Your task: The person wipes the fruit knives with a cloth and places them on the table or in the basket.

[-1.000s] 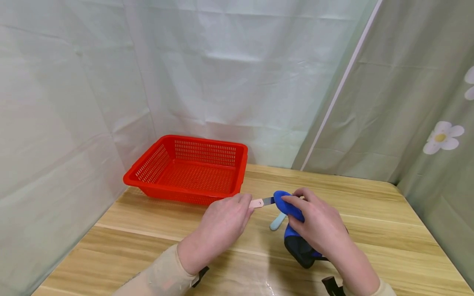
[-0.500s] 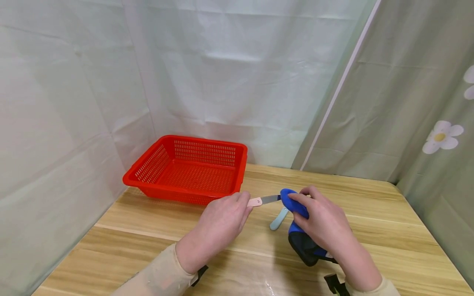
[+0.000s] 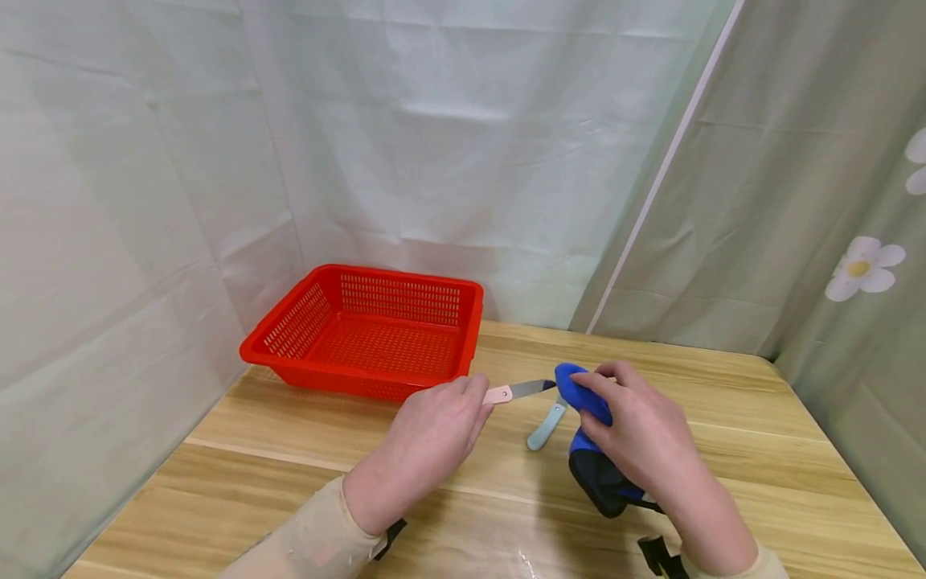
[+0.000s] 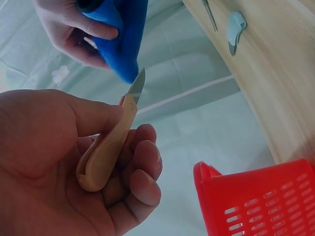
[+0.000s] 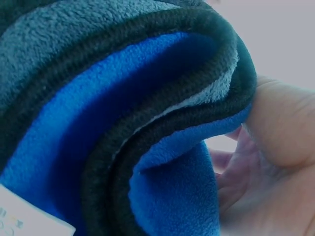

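Leftmost, the basket [image 3: 354, 378] stands on the table [image 3: 239, 470] just beyond the left hand [image 3: 437, 422], whose fingers curl round the pink knife [image 3: 499, 395], its blade pointing toward the right hand [image 3: 640, 430]. Between the hands, below them on the table, lies a pale-blue knife [image 3: 546, 426]. Rightmost, the right hand pinches the cloth [image 3: 581, 392] by the blade's tip; whether they touch is unclear.

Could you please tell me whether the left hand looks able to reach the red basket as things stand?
Probably yes: the red basket sits just beyond the left hand with nothing visible between them, though that hand is holding the pink-handled knife.
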A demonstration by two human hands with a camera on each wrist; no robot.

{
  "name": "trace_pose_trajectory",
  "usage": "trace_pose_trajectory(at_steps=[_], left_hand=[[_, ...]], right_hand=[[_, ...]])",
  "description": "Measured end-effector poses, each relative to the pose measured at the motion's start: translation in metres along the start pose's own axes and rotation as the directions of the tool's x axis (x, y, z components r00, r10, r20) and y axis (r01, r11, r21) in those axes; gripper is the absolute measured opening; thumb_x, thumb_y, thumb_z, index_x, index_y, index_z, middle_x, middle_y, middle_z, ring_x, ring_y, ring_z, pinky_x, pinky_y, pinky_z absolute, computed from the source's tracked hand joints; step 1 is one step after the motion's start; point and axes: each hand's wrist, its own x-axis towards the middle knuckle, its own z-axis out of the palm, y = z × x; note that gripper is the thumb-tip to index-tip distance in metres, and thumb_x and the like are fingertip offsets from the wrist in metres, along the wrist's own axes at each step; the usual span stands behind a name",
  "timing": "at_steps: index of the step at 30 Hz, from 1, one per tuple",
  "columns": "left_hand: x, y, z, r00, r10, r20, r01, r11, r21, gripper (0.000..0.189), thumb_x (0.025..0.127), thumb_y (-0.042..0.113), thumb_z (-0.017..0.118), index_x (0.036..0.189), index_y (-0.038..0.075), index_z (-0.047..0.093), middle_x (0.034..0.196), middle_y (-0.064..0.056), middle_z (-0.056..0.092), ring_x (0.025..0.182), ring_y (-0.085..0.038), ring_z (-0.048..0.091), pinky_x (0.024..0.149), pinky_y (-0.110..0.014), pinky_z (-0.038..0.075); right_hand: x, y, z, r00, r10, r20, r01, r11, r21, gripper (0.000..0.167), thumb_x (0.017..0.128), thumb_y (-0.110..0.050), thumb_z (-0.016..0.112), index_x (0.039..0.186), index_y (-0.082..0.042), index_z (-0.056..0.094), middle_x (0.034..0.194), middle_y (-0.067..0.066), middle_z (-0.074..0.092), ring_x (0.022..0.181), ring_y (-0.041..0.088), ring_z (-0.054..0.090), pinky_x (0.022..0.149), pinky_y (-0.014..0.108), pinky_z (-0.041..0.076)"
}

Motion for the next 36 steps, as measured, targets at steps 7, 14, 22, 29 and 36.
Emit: trace_pose_trajectory(at_steps=[7, 14, 22, 29, 36], left_hand=[[0.002, 0.001, 0.000, 0.997, -0.015, 0.075, 0.017, 0.999, -0.028, 0.027, 0.106, 0.025, 0.078, 0.101, 0.010, 0.057, 0.071, 0.003, 0.043, 0.055, -0.013, 0.042, 0.048, -0.023, 0.034], [0.001, 0.003, 0.000, 0.997, 0.004, 0.076, -0.002, 0.999, -0.032, 0.026, 0.106, 0.026, 0.077, 0.103, 0.009, 0.059, 0.072, 0.003, 0.044, 0.056, -0.012, 0.042, 0.047, -0.023, 0.035], [0.001, 0.004, 0.001, 0.995, 0.013, 0.095, -0.011, 0.999, -0.031, 0.025, 0.107, 0.028, 0.076, 0.105, 0.009, 0.059, 0.074, 0.004, 0.045, 0.056, -0.012, 0.043, 0.048, -0.022, 0.037], [0.001, 0.004, 0.002, 0.995, 0.017, 0.094, -0.015, 1.000, -0.025, 0.025, 0.107, 0.028, 0.077, 0.105, 0.010, 0.059, 0.075, 0.004, 0.045, 0.056, -0.012, 0.043, 0.048, -0.022, 0.037], [0.000, 0.005, 0.001, 0.996, 0.021, 0.085, -0.018, 0.999, -0.027, 0.025, 0.107, 0.027, 0.076, 0.104, 0.010, 0.059, 0.076, 0.004, 0.045, 0.057, -0.012, 0.043, 0.048, -0.022, 0.037]], right_hand=[[-0.002, -0.017, 0.003, 0.996, -0.084, -0.011, 0.084, 0.996, 0.002, 0.046, 0.087, -0.012, 0.093, 0.130, -0.019, 0.081, 0.121, 0.007, 0.069, 0.089, 0.024, 0.072, 0.069, 0.045, 0.062], [-0.004, -0.029, 0.009, 0.991, -0.132, -0.006, 0.132, 0.991, 0.005, 0.049, 0.084, -0.011, 0.095, 0.130, -0.020, 0.081, 0.123, 0.005, 0.069, 0.093, 0.024, 0.071, 0.073, 0.043, 0.061], [-0.006, -0.032, 0.013, 0.988, -0.151, -0.002, 0.151, 0.988, 0.013, 0.052, 0.082, -0.012, 0.098, 0.131, -0.020, 0.081, 0.123, 0.004, 0.068, 0.095, 0.023, 0.073, 0.073, 0.044, 0.061], [-0.005, -0.031, 0.014, 0.990, -0.137, 0.016, 0.137, 0.991, 0.011, 0.051, 0.083, -0.013, 0.098, 0.131, -0.020, 0.081, 0.123, 0.004, 0.067, 0.095, 0.023, 0.072, 0.075, 0.046, 0.061], [-0.005, -0.029, 0.014, 0.990, -0.138, 0.007, 0.138, 0.990, 0.008, 0.050, 0.083, -0.012, 0.097, 0.130, -0.019, 0.081, 0.122, 0.005, 0.068, 0.094, 0.022, 0.072, 0.075, 0.044, 0.061]])
